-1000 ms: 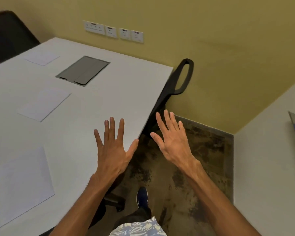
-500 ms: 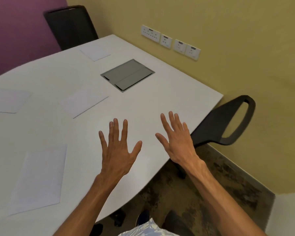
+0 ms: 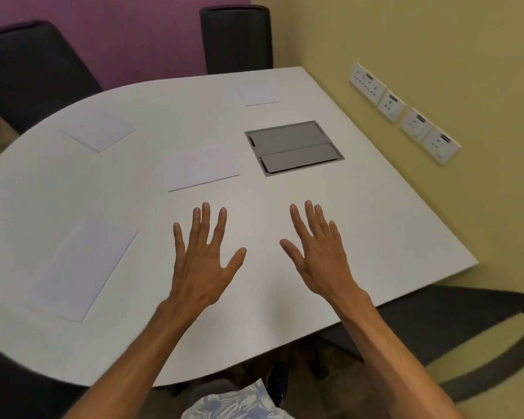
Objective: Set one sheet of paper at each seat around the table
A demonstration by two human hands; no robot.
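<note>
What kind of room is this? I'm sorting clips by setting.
Probably a small meeting room: a white table with a built-in cable hatch, dark office chairs around it, and a row of wall sockets.

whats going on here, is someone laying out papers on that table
Yes, it looks that way. A person stands at the white table with the left hand and right hand spread open over it, holding nothing. Four sheets already lie on the table: one near the left edge, one in the middle, one far left and one at the far end. The dark chair at the right has no sheet in front of it yet.
</note>
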